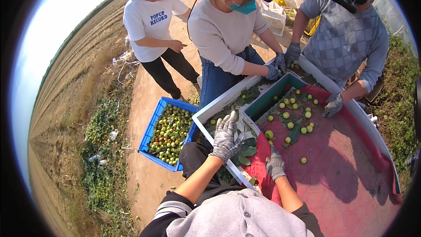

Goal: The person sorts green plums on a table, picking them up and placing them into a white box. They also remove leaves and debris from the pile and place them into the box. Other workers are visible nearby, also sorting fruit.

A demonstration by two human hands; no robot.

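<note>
My left hand (227, 138), in a grey knit glove, is held palm down with its fingers apart over the white-rimmed side trough (202, 121) of a sorting table. It holds nothing that I can see. Green leaves (248, 151) lie in the trough by its fingertips. My right hand (275, 164), gloved alike, rests at the fold of a red cloth (329, 158) lining the table. Its fingers point away from me, close to a small green fruit (270, 142), and their undersides are hidden. Several round green fruits, apparently jujubes (290, 125), lie scattered on the cloth.
A blue plastic crate (143, 138) full of green and reddish fruits stands on the ground at left. Two co-workers' gloved hands (272, 71) (334, 104) work at the far side. Another person (149, 23) stands behind. White crates (274, 19) are stacked further back.
</note>
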